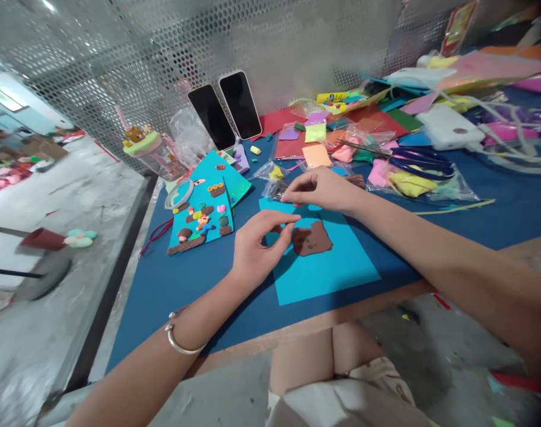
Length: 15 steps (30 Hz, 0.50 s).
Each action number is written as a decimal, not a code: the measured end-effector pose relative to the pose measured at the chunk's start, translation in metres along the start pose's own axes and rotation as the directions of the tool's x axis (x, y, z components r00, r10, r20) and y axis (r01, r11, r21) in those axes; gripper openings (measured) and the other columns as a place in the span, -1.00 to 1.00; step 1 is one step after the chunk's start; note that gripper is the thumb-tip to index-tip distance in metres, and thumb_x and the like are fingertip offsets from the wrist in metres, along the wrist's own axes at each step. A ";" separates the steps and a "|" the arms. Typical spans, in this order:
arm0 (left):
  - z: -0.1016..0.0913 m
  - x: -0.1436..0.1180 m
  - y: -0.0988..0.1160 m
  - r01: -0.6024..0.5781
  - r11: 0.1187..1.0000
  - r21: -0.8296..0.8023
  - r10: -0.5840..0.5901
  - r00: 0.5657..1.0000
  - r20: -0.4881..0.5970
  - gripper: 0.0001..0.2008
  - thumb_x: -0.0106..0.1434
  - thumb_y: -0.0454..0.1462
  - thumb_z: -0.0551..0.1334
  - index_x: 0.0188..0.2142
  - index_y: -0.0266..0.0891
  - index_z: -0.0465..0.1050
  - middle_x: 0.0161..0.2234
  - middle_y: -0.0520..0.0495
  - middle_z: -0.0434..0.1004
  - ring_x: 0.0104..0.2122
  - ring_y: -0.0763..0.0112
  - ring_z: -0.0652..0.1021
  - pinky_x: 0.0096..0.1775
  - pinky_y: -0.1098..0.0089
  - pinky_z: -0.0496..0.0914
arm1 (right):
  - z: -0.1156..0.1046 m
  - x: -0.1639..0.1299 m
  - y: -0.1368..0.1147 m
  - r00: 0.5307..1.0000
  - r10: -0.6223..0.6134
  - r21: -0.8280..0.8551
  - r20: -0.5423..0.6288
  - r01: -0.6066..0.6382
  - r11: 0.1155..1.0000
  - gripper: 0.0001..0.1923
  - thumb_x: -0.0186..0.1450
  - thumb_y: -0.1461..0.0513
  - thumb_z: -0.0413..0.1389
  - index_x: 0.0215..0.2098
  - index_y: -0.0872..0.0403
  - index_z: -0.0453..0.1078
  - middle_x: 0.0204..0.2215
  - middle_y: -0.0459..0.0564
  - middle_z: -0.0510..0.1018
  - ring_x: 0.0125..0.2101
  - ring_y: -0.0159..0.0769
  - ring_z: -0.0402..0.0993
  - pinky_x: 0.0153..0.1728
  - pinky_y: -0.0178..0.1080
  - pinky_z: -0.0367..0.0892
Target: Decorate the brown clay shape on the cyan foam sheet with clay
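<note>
Brown clay: the flat brown clay slab (312, 239) lies on your turquoise sheet (324, 264), just right of your left hand (257, 246).
Hidden: whatever your right hand (321, 190) pinches is too small to make out.
Left hand: your fingers curl loosely, thumb and forefinger near the slab's left edge; holding nothing that shows.
Right hand: fingertips closed together above the sheet's far edge.
Around: a finished clay picture (201, 219) lies left; two phones (226, 112) lean behind; clay bags (413, 181) crowd the right.

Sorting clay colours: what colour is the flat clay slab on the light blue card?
Brown clay slab, head view.
</note>
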<state>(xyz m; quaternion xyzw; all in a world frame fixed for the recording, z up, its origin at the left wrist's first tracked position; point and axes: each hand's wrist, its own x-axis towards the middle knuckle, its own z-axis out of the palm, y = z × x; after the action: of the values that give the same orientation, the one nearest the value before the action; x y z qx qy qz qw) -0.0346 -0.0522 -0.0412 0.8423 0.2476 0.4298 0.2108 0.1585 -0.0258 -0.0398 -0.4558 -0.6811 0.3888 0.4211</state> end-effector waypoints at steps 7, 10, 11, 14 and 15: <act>0.000 0.000 0.002 0.009 0.999 -0.046 -0.009 1.000 -0.009 -0.96 0.22 -0.34 0.29 -0.36 -0.19 0.53 -0.38 -0.01 0.56 -0.38 0.48 0.53 -0.34 0.47 0.45 | 0.000 0.000 -0.003 0.998 0.051 0.025 -0.021 -0.051 0.998 -0.80 0.09 0.09 0.25 -0.44 0.05 0.56 -0.47 -0.06 0.61 -0.43 -0.31 0.51 -0.37 -0.27 0.43; 0.000 0.001 0.002 -0.013 0.999 -0.037 0.013 1.000 0.001 -0.94 0.21 -0.33 0.31 -0.41 -0.21 0.51 -0.42 0.01 0.55 -0.40 0.49 0.51 -0.34 0.47 0.44 | 0.000 0.000 -0.004 0.998 0.059 0.049 -0.023 -0.058 0.997 -0.82 0.08 0.10 0.26 -0.45 0.04 0.55 -0.49 -0.07 0.61 -0.44 -0.33 0.51 -0.39 -0.28 0.43; 0.000 0.001 0.002 -0.021 0.999 -0.031 0.022 1.000 0.013 -0.93 0.22 -0.33 0.30 -0.41 -0.21 0.50 -0.43 0.01 0.55 -0.40 0.49 0.52 -0.33 0.46 0.44 | 0.000 0.000 -0.005 0.998 0.059 0.051 -0.023 -0.058 0.997 -0.83 0.08 0.11 0.26 -0.46 0.04 0.55 -0.49 -0.08 0.61 -0.45 -0.33 0.51 -0.40 -0.28 0.43; 0.004 0.000 0.000 -0.050 0.999 0.007 0.050 0.997 0.066 -0.93 0.26 -0.32 0.25 -0.36 -0.20 0.51 -0.36 -0.01 0.57 -0.34 0.46 0.55 -0.24 0.43 0.45 | 0.000 0.000 -0.007 0.998 0.060 0.052 -0.020 -0.059 0.997 -0.84 0.07 0.12 0.26 -0.47 0.05 0.55 -0.50 -0.09 0.60 -0.46 -0.35 0.49 -0.42 -0.30 0.41; 0.006 0.000 -0.001 -0.064 0.998 0.029 0.061 0.993 0.099 -0.93 0.28 -0.32 0.24 -0.32 -0.19 0.52 -0.33 -0.02 0.58 -0.31 0.44 0.55 -0.21 0.41 0.45 | 0.000 0.000 -0.007 0.998 0.057 0.051 -0.019 -0.056 0.997 -0.84 0.07 0.12 0.26 -0.47 0.05 0.55 -0.51 -0.09 0.60 -0.46 -0.36 0.49 -0.42 -0.30 0.41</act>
<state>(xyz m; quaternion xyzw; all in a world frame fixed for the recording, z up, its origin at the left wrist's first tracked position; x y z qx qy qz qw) -0.0304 -0.0523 -0.0452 0.8730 0.2172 0.3903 0.1958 0.1562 -0.0280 -0.0335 -0.4680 -0.6536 0.4130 0.4281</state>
